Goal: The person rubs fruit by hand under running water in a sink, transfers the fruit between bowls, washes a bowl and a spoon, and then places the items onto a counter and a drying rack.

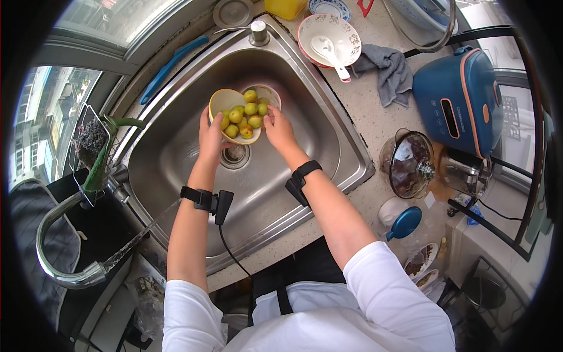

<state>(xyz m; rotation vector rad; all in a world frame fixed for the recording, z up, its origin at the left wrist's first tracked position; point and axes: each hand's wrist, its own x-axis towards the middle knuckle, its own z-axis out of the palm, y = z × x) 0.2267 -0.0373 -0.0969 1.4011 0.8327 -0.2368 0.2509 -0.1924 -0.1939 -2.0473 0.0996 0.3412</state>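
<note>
My left hand grips the left rim of a yellow-rimmed white bowl, tilted over the stainless steel sink. Several yellow-green plums lie in its lower right part, heaped towards a second, pink-rimmed bowl just behind it. My right hand is at the right side of the fruit, its fingertips near the rims of both bowls; whether it grips either one cannot be told. Below the yellow-rimmed bowl is the sink drain. Water runs from the curved chrome faucet at the lower left.
On the right counter stand a patterned bowl with a white spoon, a grey cloth, a blue rice cooker and a lidded glass pot. A blue-handled tool lies by the window. A cable hangs from the left wrist strap.
</note>
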